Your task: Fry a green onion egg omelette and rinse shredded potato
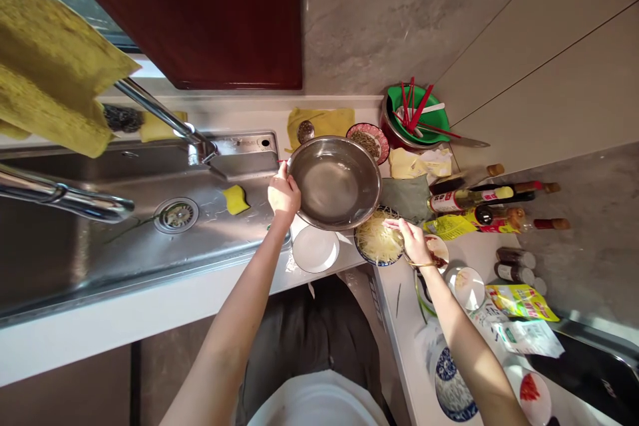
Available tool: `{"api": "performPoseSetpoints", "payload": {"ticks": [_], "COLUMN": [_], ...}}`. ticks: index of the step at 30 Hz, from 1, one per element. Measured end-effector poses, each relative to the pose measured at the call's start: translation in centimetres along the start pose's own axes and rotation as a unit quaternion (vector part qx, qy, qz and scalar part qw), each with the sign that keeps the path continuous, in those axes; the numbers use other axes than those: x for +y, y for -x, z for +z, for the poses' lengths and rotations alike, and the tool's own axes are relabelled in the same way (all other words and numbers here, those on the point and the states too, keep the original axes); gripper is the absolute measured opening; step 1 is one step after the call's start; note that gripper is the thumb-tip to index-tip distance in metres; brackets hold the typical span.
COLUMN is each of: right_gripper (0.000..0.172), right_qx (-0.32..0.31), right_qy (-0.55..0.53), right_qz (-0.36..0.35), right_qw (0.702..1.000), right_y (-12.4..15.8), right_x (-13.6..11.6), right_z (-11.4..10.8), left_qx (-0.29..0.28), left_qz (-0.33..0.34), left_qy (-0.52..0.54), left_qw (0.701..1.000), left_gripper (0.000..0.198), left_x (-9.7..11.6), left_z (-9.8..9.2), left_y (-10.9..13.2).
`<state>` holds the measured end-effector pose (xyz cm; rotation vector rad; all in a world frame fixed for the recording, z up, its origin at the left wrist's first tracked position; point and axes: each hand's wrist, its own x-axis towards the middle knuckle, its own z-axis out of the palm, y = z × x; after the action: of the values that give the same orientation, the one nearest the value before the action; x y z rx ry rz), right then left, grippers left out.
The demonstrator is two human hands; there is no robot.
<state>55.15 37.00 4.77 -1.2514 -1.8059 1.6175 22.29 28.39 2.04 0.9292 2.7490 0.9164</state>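
My left hand (284,197) grips the left rim of a round stainless steel basin (332,186), thumb at the edge. The basin holds what looks like clear water and is raised over the counter's corner. My right hand (412,239) is just right of the basin, over the edge of a blue-rimmed plate (358,254) heaped with pale shredded strips (378,239). Its fingers are stretched out toward the strips, and nothing shows in them. A white plate (315,249) sits below the basin, partly covered by it.
The steel sink (120,239) with a yellow sponge (235,200) and faucet (200,146) is at left. Behind the basin are a patterned bowl (383,146) and a green colander (397,96) with red chopsticks. Bottles (449,201), small bowls (469,287) and seasoning packets (524,301) crowd the right counter.
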Motion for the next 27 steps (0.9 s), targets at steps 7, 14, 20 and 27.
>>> {"api": "performPoseSetpoints", "payload": {"ticks": [7,14,20,27], "right_gripper": [0.041,0.032,0.042,0.059], "right_qx": [0.013,-0.003,-0.118,-0.062], "right_qy": [0.079,0.033,0.260,0.312], "right_qz": [-0.039,-0.091,-0.122,-0.022], "right_qw": [0.996,0.995,0.951,0.948], "right_y": [1.6,-1.2,-15.0,-18.0], "right_x": [-1.8,-7.3,-6.5,-3.5], "right_z": [-1.0,2.0,11.7,17.9], "left_qx": [0.001,-0.013,-0.003,-0.002], "left_qz": [0.013,-0.001,0.008,0.013], "left_qy": [0.012,0.007,-0.008,0.002], "left_qw": [1.000,1.000,1.000,1.000], "left_gripper": [0.049,0.048,0.048,0.048], "left_x": [-0.2,0.2,0.3,0.0], "left_z": [0.2,-0.1,-0.3,-0.1], "left_y": [-0.1,0.0,0.0,0.0]}}
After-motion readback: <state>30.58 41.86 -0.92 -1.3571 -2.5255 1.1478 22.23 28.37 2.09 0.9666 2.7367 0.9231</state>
